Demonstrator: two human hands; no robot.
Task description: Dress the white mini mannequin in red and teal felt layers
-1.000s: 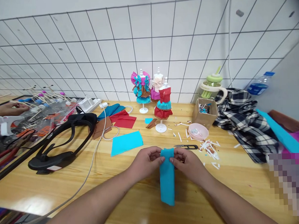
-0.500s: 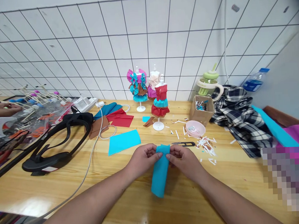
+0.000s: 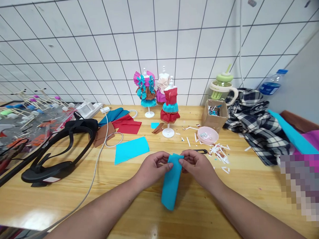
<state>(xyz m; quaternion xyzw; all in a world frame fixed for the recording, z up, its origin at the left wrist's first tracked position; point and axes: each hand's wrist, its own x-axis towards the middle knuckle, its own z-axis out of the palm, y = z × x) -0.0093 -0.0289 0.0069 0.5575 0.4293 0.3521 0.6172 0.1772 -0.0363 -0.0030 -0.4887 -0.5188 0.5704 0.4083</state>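
Note:
A folded strip of turquoise crepe paper [image 3: 171, 187] hangs over the wooden table [image 3: 131, 218], its lower end toward me. My left hand [image 3: 158, 165] pinches its upper left edge between thumb and fingers. At the upper right edge, my right hand [image 3: 194, 163] pinches the same strip. Partly covered by the right hand is a pair of thread snips [image 3: 201, 151]. Beyond the left hand lies a flat turquoise sheet [image 3: 131, 150]. Small dress forms stand behind: one in a red and turquoise dress [image 3: 171, 105], another in a purple, turquoise and brown dress [image 3: 147, 88].
Right of centre are a pink bowl [image 3: 211, 138], white paper scraps [image 3: 219, 153], a cardboard box [image 3: 214, 118], a drinking cup [image 3: 222, 87] and plaid cloth [image 3: 250, 116]. A black headset [image 3: 72, 168] and a white cable [image 3: 97, 170] lie left. Red paper [image 3: 129, 127] sits farther back.
The strip's top edge has shifted slightly right between my fingers, with my right hand moving a little right. The other person's hand at the far left is out of view now.

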